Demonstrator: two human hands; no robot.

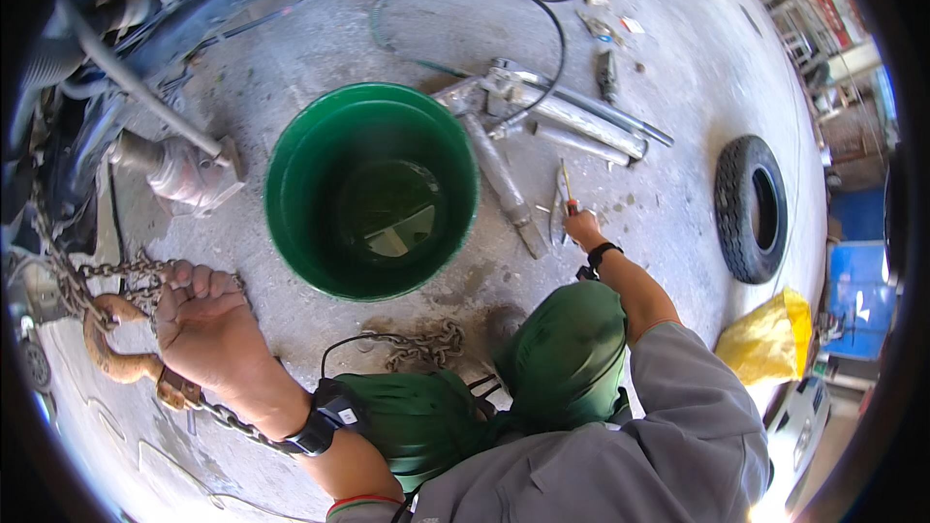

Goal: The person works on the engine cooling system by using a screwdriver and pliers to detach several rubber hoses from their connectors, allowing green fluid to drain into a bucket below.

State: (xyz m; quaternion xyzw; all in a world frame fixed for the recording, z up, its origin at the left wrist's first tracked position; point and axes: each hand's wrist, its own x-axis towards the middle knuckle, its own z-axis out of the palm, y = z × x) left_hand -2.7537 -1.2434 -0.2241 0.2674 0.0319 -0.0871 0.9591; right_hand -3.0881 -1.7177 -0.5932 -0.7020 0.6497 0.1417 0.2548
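Note:
My left hand (199,320) is closed in a fist around a steel chain (107,276) that runs up to the left toward a vehicle's underside. A rusty orange hook (114,349) hangs on that chain just left of the hand. My right hand (582,229) reaches out to the concrete floor and grips a small tool with a red and yellow handle (568,196), next to a pair of pliers (556,218). My knees in green trousers (567,349) are bent between the two arms.
A green bucket (291,150) holding dark liquid stands straight ahead. Behind it lie a long grey metal jack and bars (572,116) with a black hose (542,10). A tyre (751,208) and a yellow bag (770,339) are at the right. More chain (421,344) lies by my knees.

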